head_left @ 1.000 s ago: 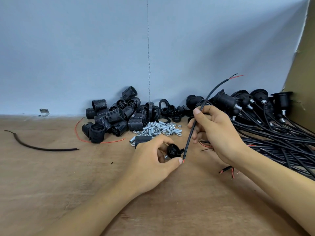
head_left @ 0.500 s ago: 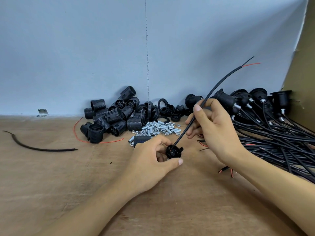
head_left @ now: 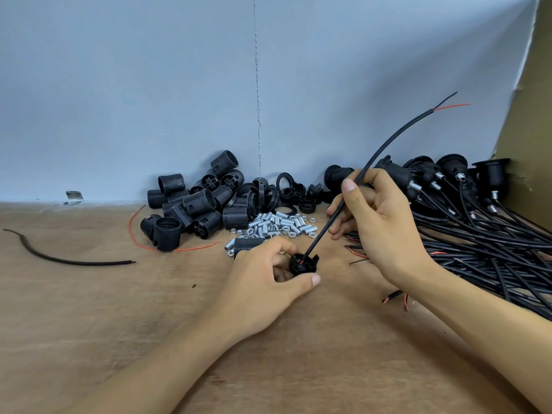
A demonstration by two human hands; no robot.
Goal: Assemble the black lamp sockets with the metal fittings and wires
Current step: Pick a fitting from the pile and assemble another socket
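My left hand (head_left: pixel 263 282) pinches a small black plastic socket cap (head_left: pixel 303 264) between thumb and curled fingers, low at centre. My right hand (head_left: pixel 385 222), at two o'clock of it, grips a thin black sheathed wire (head_left: pixel 322 233) — lower tip in the cap. Brown wooden worktop (head_left: pixel 89 324) below; pale blue wall (head_left: pixel 149 85) at twelve.

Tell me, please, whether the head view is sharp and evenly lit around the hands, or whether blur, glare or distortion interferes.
Head view: sharp on the left hand, the socket cap and the wire in the right hand; light soft and even, faint shadows on the table, no glare; wide-angle stretch lengthens the forearms.
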